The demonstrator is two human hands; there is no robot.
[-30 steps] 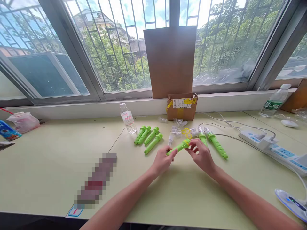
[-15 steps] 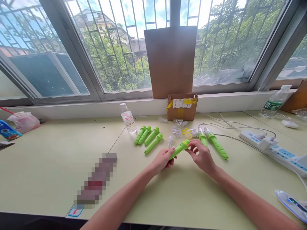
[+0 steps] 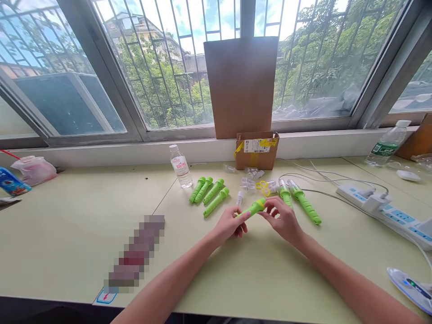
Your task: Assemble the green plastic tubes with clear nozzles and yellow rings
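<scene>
My left hand [image 3: 232, 225] is closed around the lower part of a green plastic handle [image 3: 252, 208], which is tilted with its ribbed end up to the right. Around that end shows a yellow band [image 3: 261, 203]. The fingers of my right hand [image 3: 281, 216] pinch there; exactly what lies between the fingertips is partly hidden. Several similar green handles [image 3: 216, 202] lie to the left. To the right, two green handles with clear tops [image 3: 305, 204] lie on the table. Behind my hands are yellow loops [image 3: 265, 188] and clear plastic pieces [image 3: 248, 184].
A small cardboard box [image 3: 256, 157] stands at the back, with a brown board [image 3: 241, 85] upright behind it. A water bottle [image 3: 181, 168] is at back left. Cables and a power strip [image 3: 388, 211] lie on the right. A blurred-out object [image 3: 137, 252] lies front left.
The green handle has dipped slightly toward level in my left hand. My right fingers stay at its ribbed end, shifted a little.
</scene>
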